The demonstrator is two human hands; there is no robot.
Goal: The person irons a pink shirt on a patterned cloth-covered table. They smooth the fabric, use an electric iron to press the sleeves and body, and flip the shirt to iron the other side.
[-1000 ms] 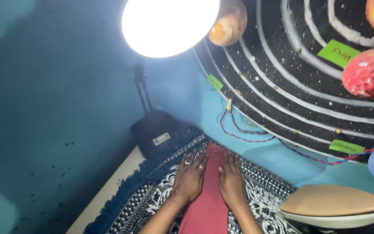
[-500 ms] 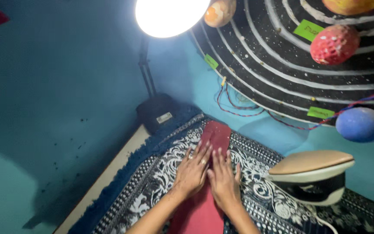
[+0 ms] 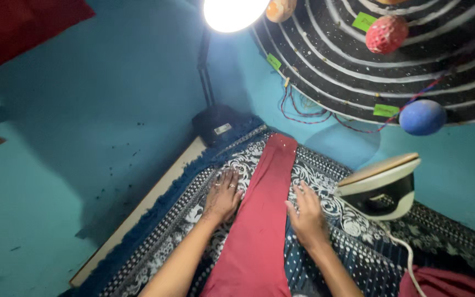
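Both hands lie flat with fingers spread and nothing grasped: I see my left hand [image 3: 222,195] pressed on the patterned blue-and-white cloth [image 3: 325,206] just at the left edge of the red fabric strip [image 3: 262,214], and my right hand [image 3: 306,212] resting palm down on the strip's right edge, fingers pointing away from me. Between the two hands the red fabric strip runs lengthwise, from near my body up toward the wall. Just right of my right hand an iron [image 3: 380,187] stands tipped on its heel, soleplate facing up, with its white cord [image 3: 408,258] trailing down toward me. Beyond the fingertips a bright lamp [image 3: 235,12] shines on a dark stand. Up and right of the hands a black board with white rings [image 3: 369,71] carries a red ball [image 3: 387,34] and a blue ball [image 3: 423,117]
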